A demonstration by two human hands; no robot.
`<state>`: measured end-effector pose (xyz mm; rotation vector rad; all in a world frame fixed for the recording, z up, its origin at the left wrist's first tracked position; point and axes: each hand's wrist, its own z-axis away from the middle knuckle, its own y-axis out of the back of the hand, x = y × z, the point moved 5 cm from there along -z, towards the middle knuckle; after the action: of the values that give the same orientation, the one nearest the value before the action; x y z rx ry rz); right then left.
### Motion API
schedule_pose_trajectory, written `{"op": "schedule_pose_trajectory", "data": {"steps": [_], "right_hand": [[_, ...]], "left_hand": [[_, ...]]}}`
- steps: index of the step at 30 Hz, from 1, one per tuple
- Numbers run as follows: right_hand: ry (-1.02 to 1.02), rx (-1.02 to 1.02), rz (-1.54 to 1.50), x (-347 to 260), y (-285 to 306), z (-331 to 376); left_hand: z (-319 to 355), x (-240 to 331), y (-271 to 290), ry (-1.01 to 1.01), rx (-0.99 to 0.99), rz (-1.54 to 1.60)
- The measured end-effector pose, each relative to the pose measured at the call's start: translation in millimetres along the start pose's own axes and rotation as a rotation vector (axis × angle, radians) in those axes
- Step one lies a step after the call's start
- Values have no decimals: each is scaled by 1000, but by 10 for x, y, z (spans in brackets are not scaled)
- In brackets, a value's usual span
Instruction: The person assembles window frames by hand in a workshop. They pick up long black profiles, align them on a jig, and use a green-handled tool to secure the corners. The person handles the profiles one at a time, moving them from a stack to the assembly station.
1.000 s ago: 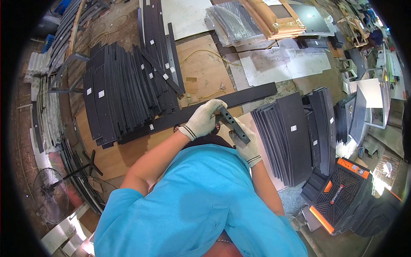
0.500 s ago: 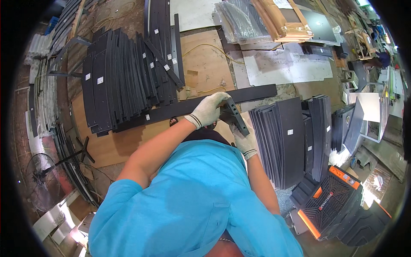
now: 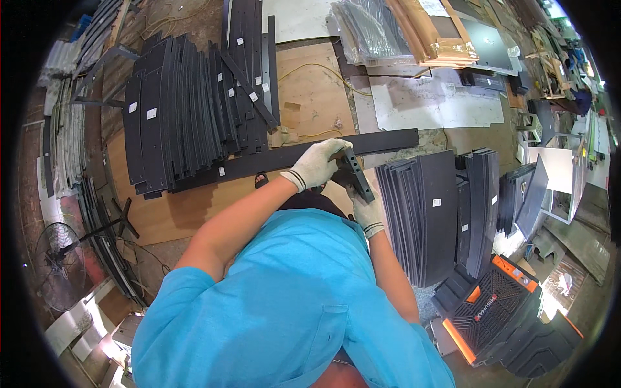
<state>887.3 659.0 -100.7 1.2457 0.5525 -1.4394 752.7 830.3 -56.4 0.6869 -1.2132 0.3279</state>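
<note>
The gloved fingers of the left hand (image 3: 317,165) are curled around the far end of a dark bar (image 3: 356,178); those of the right hand (image 3: 367,210) hold its near end, partly hidden behind it. The bar, with holes along one face, is raised in front of the shirt (image 3: 278,284), tilted. Beyond it a long board (image 3: 388,141) lies crosswise. Dark panels (image 3: 150,136) stand to the left, more boards (image 3: 436,220) to the right. Farther out are a fan (image 3: 61,258), near left, and an orange-trimmed case (image 3: 488,310), near right.
</note>
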Motion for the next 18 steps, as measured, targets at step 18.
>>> {"op": "schedule_pose_trajectory", "data": {"steps": [18], "right_hand": [[-12, 10, 30, -116, -85, -74]], "left_hand": [[69, -10, 133, -41, 72, -13]]}}
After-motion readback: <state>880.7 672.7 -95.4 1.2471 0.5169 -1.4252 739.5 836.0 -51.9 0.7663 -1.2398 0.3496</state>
